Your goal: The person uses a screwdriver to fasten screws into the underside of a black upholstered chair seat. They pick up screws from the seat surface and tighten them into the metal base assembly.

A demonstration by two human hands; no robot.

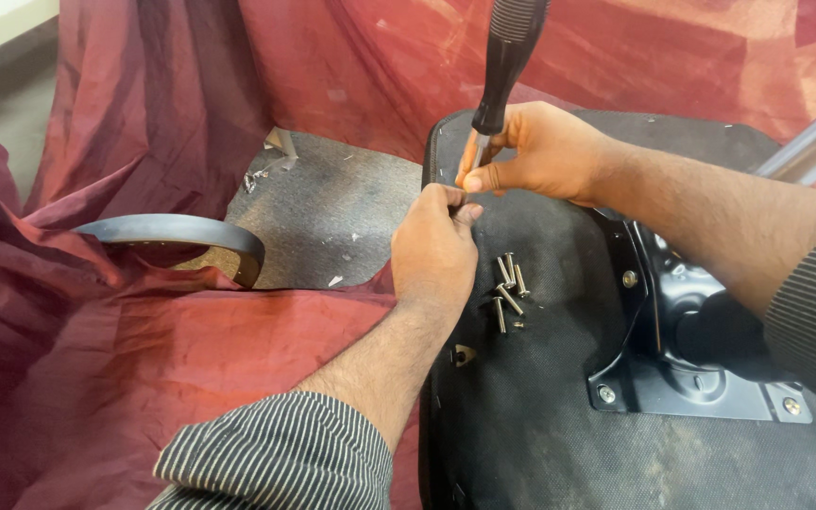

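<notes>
Screwdriver steadied at the upper edge of an upturned chair seat, centre frame.

The black ribbed-handled screwdriver (pixel 502 66) looks rigid and light; right hand (pixel 540 151) pinches its shaft low, left hand (pixel 436 250) closed on something small at the tip. Black fabric seat underside (pixel 540 416) seems stiff and heavy; loose screws (pixel 509 288) could roll. Red cloth (pixel 144 359) leaves room left.

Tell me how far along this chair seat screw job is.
Done: the metal plate sits screwed to the upturned seat. In hand: both hands, left hand and right hand, steady a screwdriver at the seat's edge. Left: loose screws lie unused, and the armrest lies apart on the red cloth.
</notes>
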